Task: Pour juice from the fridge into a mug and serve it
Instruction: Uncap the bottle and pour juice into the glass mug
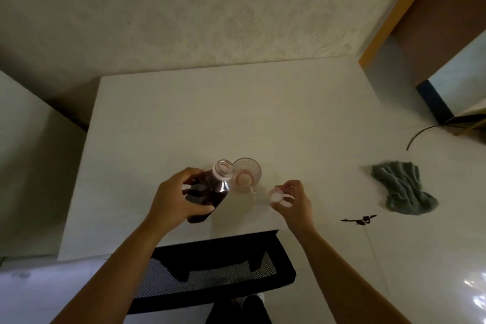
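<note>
Uncapped juice bottle (210,192) beside mug (247,173)

— Item one: bottle (210,189). My view loses its lower side behind the left hand (173,200).

— Cap?

— The cap (276,197) is partly covered by the right hand (294,201); I can't read its rim.

— Mug?

— I can't tell whether the glass mug (247,173) holds liquid. Chair (210,268): cut off by the bottom edge. Both forearms too.

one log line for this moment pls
phase: pre-pour | left hand: holds open juice bottle, tilted toward mug | right hand: holds cap | mug: on table
</note>
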